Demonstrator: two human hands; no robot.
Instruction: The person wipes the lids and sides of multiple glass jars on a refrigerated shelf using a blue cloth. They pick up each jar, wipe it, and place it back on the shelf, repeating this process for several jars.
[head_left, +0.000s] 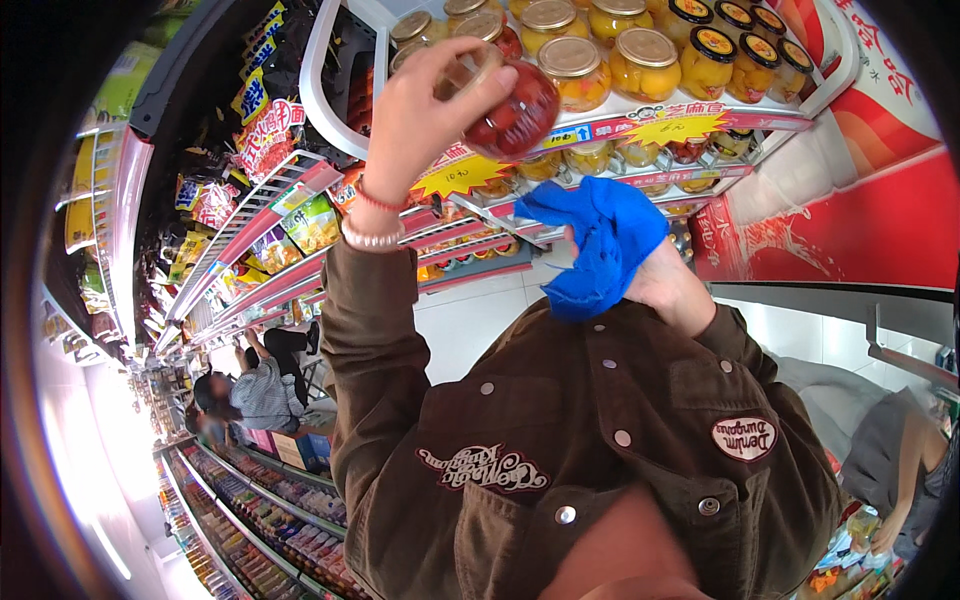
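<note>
My left hand (442, 97), raised at the front of the shelf, grips a glass jar of dark red fruit (519, 116). The jar is tilted, and my fingers and palm hide part of it. Lower and to the right, in front of my jacket, a crumpled blue cloth (607, 240) is held in my right hand (660, 281). The cloth is apart from the jar and covers most of the fingers. Just behind the held jar, jars of yellow fruit (646, 67) with gold lids stand in rows on the white shelf (600, 112).
Black-lidded jars (709, 56) fill the shelf's right part. Yellow price tags (671, 129) hang along its edge. Racks of packaged snacks (270, 135) run along the left. A red printed panel (832, 217) borders the right. One person (262, 397) sits at left; another (896, 465) is at lower right.
</note>
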